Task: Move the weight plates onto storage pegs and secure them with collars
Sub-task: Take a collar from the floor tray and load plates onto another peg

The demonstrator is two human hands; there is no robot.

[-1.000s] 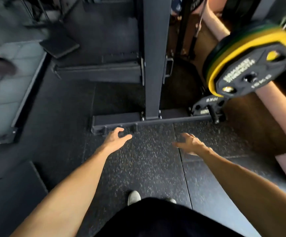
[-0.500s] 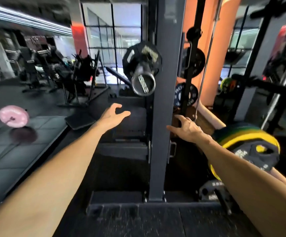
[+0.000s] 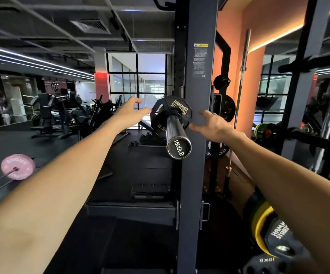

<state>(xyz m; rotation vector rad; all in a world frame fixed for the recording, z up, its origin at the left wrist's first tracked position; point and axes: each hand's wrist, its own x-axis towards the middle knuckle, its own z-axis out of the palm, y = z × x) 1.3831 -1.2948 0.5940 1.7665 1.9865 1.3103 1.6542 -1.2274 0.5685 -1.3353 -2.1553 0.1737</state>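
Observation:
A small black Hammer Strength weight plate (image 3: 167,107) sits on a chrome barbell sleeve (image 3: 177,135) that points toward me beside the rack upright. My left hand (image 3: 129,111) is open just left of the plate, fingers spread, not touching it. Just right of the plate is my right hand (image 3: 212,124), also open, its fingertips close to the rim. Low at the right, a yellow, green and black stack of plates (image 3: 263,226) hangs on a storage peg, partly hidden behind my right forearm. No collar shows on the sleeve.
The dark rack upright (image 3: 196,175) stands straight ahead, right behind the sleeve. More black plates (image 3: 226,107) hang on pegs behind it. A pink plate on a barbell (image 3: 17,167) lies on the floor at the left. Gym machines stand at the far left.
My view has tilted up from the floor to the barbell sleeve. Both hands have risen and closed in on either side of the small black plate.

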